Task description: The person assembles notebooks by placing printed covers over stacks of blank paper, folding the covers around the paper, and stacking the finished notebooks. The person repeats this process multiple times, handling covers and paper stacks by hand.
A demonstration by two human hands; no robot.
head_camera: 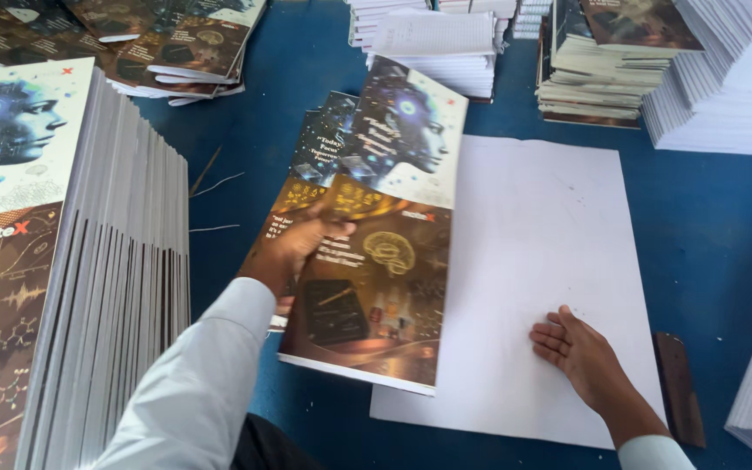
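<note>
Glossy printed covers (374, 218), a thin sheaf of them, hang tilted over the blue table (724, 235), just left of the big white sheet (533, 261). The left hand (302, 244) pinches the sheaf at its left edge, thumb on top. The right hand (580, 348) lies flat, fingers spread, on the white sheet. I'd judge the covers light, floppy and slippery; a second grip on the far edge would stop them fanning apart.
</note>
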